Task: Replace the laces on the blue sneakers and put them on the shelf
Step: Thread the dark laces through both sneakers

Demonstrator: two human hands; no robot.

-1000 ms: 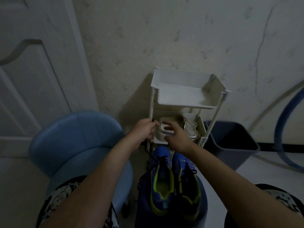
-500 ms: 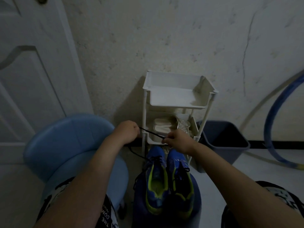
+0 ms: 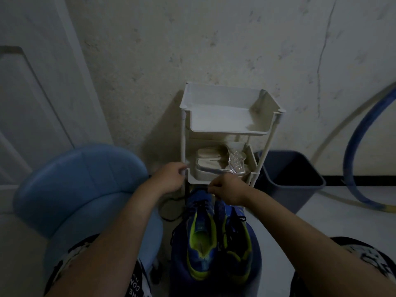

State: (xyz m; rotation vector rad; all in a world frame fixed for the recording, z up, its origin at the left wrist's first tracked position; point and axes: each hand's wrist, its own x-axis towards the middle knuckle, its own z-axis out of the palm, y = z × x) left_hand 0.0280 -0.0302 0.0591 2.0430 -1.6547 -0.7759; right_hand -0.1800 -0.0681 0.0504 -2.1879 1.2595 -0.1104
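Two blue sneakers with yellow-green lining, the left one point(image 3: 200, 239) and the right one point(image 3: 234, 236), stand side by side on a dark blue stool, toes toward the white shelf rack point(image 3: 227, 110). My right hand point(image 3: 227, 190) pinches a black lace at the left sneaker's toe end. My left hand point(image 3: 169, 179) is curled by the rack's lower left corner; a black lace point(image 3: 169, 211) loops down below it. The lace inside that fist is hidden.
A light blue chair point(image 3: 81, 185) stands at the left by a white door point(image 3: 32, 93). White shoes point(image 3: 214, 166) lie on the rack's lower shelf. A dark bin point(image 3: 289, 176) sits to the right, and a blue hoop point(image 3: 360, 151) leans on the wall.
Half a second ago the lace was stretched taut between my hands. My right hand has dropped to the sneaker's toe and my left hand has moved in toward the rack.
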